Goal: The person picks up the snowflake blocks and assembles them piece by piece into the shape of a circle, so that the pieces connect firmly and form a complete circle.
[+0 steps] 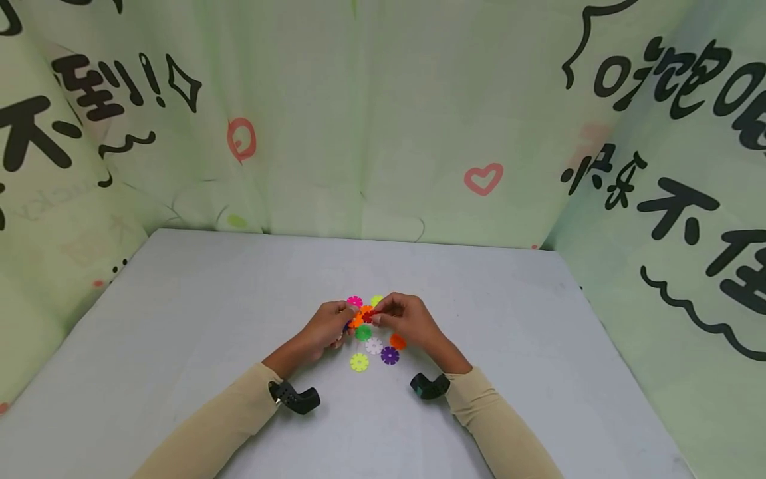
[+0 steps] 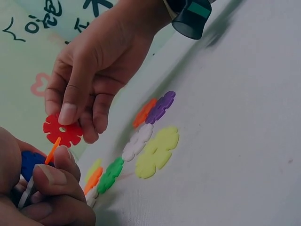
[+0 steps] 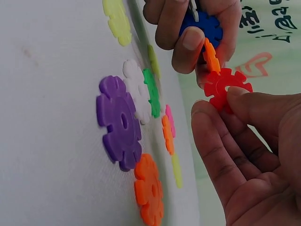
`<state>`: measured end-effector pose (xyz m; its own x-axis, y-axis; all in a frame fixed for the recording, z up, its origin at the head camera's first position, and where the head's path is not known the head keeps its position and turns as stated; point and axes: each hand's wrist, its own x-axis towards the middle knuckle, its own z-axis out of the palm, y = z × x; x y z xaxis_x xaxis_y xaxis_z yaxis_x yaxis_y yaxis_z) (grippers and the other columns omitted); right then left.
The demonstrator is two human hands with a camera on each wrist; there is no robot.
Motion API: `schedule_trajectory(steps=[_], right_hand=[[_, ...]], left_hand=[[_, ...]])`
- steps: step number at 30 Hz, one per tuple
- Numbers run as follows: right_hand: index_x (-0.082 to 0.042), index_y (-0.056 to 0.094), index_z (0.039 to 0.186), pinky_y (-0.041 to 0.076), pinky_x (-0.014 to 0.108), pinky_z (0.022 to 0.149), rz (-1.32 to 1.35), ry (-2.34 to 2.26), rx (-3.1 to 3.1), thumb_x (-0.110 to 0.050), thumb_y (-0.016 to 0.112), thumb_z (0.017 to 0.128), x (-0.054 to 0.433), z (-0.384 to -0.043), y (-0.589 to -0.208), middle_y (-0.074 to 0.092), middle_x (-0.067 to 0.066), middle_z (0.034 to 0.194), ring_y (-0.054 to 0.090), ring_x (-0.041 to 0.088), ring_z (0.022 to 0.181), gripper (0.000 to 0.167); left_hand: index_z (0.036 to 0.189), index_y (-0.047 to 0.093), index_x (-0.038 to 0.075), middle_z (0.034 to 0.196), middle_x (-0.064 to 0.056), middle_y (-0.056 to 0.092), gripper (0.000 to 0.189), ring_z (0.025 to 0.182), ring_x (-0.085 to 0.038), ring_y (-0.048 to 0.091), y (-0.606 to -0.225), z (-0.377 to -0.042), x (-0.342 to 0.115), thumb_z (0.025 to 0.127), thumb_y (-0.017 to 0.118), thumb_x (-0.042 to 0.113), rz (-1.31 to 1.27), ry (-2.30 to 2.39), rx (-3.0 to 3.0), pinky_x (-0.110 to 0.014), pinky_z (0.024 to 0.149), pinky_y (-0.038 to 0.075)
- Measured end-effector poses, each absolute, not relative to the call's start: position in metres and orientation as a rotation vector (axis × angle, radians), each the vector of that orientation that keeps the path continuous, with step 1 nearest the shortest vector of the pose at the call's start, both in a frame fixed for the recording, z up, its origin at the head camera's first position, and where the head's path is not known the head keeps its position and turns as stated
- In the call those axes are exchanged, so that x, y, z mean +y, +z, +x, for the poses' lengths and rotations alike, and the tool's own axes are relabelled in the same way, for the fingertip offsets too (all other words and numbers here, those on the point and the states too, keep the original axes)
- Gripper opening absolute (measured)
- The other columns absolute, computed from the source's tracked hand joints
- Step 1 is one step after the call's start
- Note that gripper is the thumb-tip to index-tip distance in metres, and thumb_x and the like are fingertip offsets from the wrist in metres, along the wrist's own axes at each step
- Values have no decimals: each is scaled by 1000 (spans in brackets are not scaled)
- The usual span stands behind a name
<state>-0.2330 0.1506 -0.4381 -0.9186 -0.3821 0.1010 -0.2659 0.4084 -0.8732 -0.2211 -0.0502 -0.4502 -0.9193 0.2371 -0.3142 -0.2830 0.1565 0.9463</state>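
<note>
My left hand (image 1: pixel 320 327) grips a small joined cluster of notched plastic discs. In it a blue disc (image 3: pixel 215 32) and an orange disc (image 3: pixel 211 54) show, along with the edge of a white disc (image 2: pixel 27 193); the fingers hide part of the cluster. Between thumb and fingers, my right hand (image 1: pixel 411 322) pinches a red notched disc (image 3: pixel 217 88). The red disc's rim meets the orange disc's edge, the two standing at an angle to each other. Both hands are close together, above the loose discs on the table.
Around the hands lie loose discs: green (image 1: pixel 363 332), white (image 1: pixel 374 345), purple (image 1: pixel 389 356), yellow (image 1: pixel 359 362), orange (image 1: pixel 397 341) and pink (image 1: pixel 354 301), among others. A white table (image 1: pixel 239 286) bears them. A pale green curtain (image 1: pixel 359 120) with writing stands behind and at both sides.
</note>
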Motion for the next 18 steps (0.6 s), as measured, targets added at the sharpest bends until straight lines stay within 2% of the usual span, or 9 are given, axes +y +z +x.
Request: schedule_trajectory(steps=[8,18], right_hand=[[-4,71,91,55,25,73,-600,-1459,2594,-3,72,86,151,-231,-436,69,3,87,67,16,79,5],[-1,72,87,55,25,69,-732,-1524,2573,-4,73,85,144,-227,-437,70,6,82,68,16,71,4]], left_hand=[[113,58,1,70,-7,54,32,43,-14,34,-452,-222,-49,103,47,30,-15,1841,2083,-22,41,31],[100,58,-2,64,-5,49,28,42,-13,33,-456,-221,-50,104,44,22,21,1867,2098,-21,40,29]])
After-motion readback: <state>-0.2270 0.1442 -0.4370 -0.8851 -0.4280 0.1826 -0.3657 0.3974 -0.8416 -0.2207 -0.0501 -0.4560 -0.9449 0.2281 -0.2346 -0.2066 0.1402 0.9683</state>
